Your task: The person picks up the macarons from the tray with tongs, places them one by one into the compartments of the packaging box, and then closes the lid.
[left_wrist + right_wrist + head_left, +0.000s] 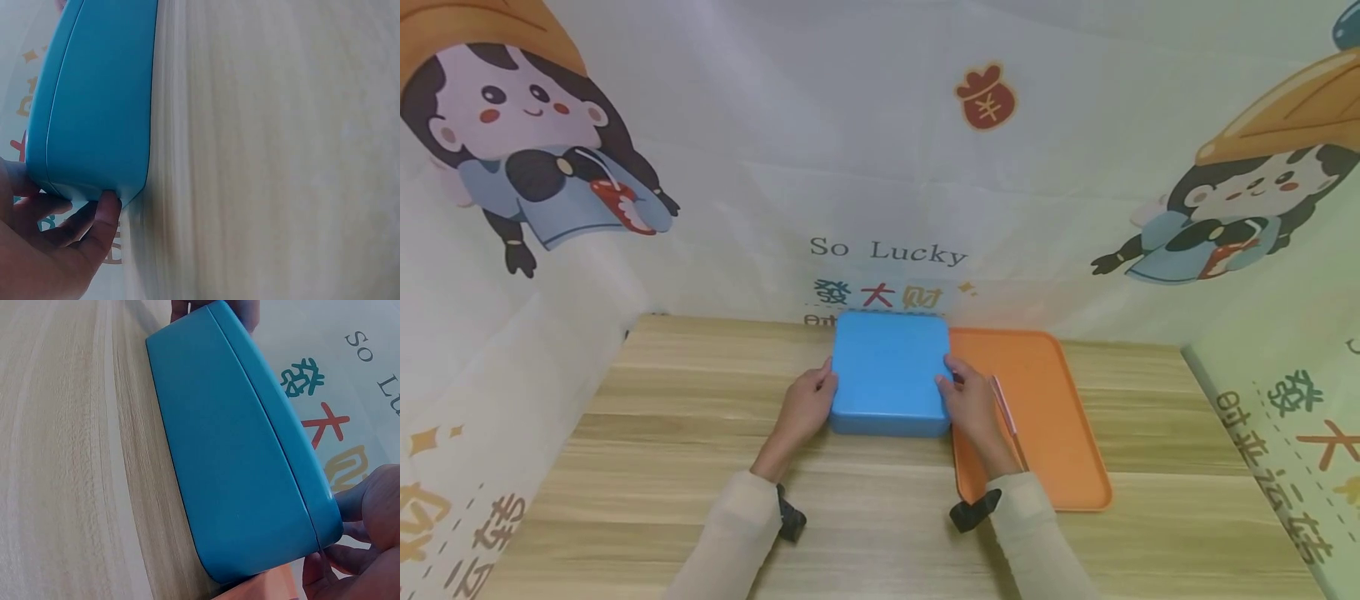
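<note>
A blue lidded box (891, 367) sits on the wooden table in the head view, its lid flush along a thin seam. My left hand (807, 402) grips its left side; in the left wrist view, fingertips (109, 203) press against the box's end wall. On the opposite side my right hand (973, 408) holds the box, and the right wrist view shows those fingers (347, 556) at the corner by the lid seam. What the box contains is hidden under the lid.
An orange tray (1060, 433) lies flat right of the box, partly under the right hand and forearm. On it rests a thin stick (1004, 408) with a pale pink-and-white upper part and a dark lower part. A printed cloth (880, 167) hangs behind the table (670, 467).
</note>
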Action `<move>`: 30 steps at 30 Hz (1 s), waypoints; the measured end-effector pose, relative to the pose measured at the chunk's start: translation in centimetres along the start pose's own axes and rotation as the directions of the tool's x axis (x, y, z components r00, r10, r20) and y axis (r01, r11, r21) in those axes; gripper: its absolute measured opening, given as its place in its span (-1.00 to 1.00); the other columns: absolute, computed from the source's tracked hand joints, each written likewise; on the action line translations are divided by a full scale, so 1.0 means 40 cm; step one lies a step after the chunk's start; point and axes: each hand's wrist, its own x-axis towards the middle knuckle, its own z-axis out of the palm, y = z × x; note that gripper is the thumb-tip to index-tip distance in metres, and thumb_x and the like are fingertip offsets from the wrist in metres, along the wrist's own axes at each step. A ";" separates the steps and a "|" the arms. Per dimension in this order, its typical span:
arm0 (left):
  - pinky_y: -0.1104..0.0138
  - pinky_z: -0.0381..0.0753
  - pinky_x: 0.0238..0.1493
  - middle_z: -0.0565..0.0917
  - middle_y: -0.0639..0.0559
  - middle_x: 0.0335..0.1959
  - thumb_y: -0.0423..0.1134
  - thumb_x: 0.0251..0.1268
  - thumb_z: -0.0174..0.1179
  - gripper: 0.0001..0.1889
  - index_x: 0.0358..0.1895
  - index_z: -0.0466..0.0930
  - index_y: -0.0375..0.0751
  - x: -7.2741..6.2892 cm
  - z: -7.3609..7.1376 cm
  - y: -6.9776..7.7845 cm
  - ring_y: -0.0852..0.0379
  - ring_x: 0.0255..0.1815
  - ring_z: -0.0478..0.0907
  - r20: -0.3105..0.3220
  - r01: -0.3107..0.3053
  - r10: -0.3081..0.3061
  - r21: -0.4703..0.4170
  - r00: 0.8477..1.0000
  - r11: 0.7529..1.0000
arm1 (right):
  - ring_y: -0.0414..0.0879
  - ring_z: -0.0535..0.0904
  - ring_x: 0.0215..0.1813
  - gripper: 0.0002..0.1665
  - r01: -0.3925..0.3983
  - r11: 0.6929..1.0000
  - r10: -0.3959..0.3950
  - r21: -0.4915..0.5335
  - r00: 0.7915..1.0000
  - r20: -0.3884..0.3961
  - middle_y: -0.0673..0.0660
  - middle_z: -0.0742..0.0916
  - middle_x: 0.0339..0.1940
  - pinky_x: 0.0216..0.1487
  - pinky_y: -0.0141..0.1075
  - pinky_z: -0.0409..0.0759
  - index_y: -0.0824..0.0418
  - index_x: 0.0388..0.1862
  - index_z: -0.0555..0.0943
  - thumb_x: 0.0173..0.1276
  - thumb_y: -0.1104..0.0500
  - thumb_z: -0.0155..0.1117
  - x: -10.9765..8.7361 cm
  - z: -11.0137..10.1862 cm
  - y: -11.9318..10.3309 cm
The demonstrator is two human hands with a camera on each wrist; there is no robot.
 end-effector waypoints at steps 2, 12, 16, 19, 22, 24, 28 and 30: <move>-0.09 0.43 0.29 0.48 -0.31 0.33 -0.06 0.59 -0.14 -0.48 0.46 0.30 -0.24 0.000 0.000 0.000 -0.24 0.36 0.40 0.000 0.000 0.000 -0.003 1.000 1.000 | 0.25 0.52 0.31 -0.47 0.009 1.000 -0.009 -0.017 1.000 0.000 0.33 0.53 0.37 0.25 0.03 0.54 0.32 0.39 0.44 0.48 0.23 0.18 -0.001 0.000 -0.001; -0.02 0.47 0.12 0.44 -0.32 0.29 -0.06 0.59 -0.29 -0.41 0.59 0.00 -0.12 0.017 0.000 0.006 -0.16 0.09 0.45 0.065 -0.054 0.045 0.145 0.997 0.988 | 0.23 0.50 0.33 -0.46 0.025 0.999 -0.024 -0.044 0.999 0.021 0.32 0.50 0.41 0.28 0.01 0.51 0.33 0.42 0.41 0.50 0.22 0.15 -0.005 0.001 0.000; 0.02 0.49 0.05 0.46 -0.33 0.26 -0.06 0.60 -0.30 -0.41 0.59 0.00 -0.14 0.022 -0.001 0.010 -0.14 -0.01 0.45 0.076 -0.071 0.058 0.177 0.995 0.982 | 0.22 0.50 0.33 -0.46 0.027 0.998 -0.026 -0.055 0.999 0.018 0.33 0.50 0.40 0.28 0.02 0.51 0.32 0.41 0.42 0.50 0.21 0.15 -0.007 0.000 0.001; 0.02 0.51 0.03 0.47 -0.36 0.24 -0.09 0.61 -0.31 -0.42 0.58 0.01 -0.20 0.024 -0.002 0.017 -0.13 -0.06 0.46 0.081 -0.089 0.074 0.203 0.994 0.975 | 0.22 0.49 0.34 -0.46 0.033 0.997 -0.032 -0.068 0.999 0.015 0.33 0.50 0.40 0.30 0.03 0.49 0.32 0.41 0.41 0.50 0.21 0.15 -0.006 -0.001 0.001; 0.02 0.51 0.02 0.48 -0.38 0.22 -0.09 0.62 -0.30 -0.42 0.58 0.00 -0.21 0.023 -0.001 0.024 -0.14 -0.09 0.46 0.080 -0.089 0.074 0.214 0.994 0.973 | 0.22 0.49 0.35 -0.46 0.034 0.997 -0.033 -0.072 0.999 0.017 0.32 0.50 0.41 0.31 0.02 0.48 0.32 0.41 0.41 0.51 0.20 0.15 -0.007 -0.002 0.000; 0.01 0.52 0.03 0.48 -0.39 0.21 -0.09 0.62 -0.31 -0.42 0.58 0.00 -0.21 0.021 0.000 0.024 -0.15 -0.10 0.46 0.079 -0.089 0.073 0.219 0.994 0.972 | 0.22 0.49 0.35 -0.46 0.035 0.997 -0.034 -0.075 0.999 0.018 0.32 0.49 0.41 0.30 0.03 0.49 0.32 0.42 0.41 0.51 0.20 0.15 -0.009 -0.003 0.000; -0.04 0.53 0.08 0.47 -0.40 0.19 -0.10 0.63 -0.33 -0.42 0.59 -0.02 -0.21 0.019 0.003 0.018 -0.16 -0.10 0.47 0.075 -0.096 0.082 0.216 0.994 0.972 | 0.22 0.48 0.34 -0.47 0.054 0.995 -0.054 -0.081 0.999 0.004 0.34 0.51 0.39 0.32 0.03 0.47 0.34 0.40 0.42 0.50 0.21 0.15 -0.014 0.000 -0.001; -0.04 0.54 0.05 0.47 -0.40 0.16 -0.09 0.63 -0.35 -0.42 0.59 -0.03 -0.19 0.018 0.004 0.015 -0.15 -0.15 0.48 0.071 -0.097 0.084 0.218 0.994 0.971 | 0.22 0.47 0.35 -0.47 0.066 0.994 -0.067 -0.085 0.998 -0.006 0.35 0.52 0.38 0.33 0.04 0.45 0.35 0.39 0.42 0.50 0.22 0.15 -0.017 0.003 -0.001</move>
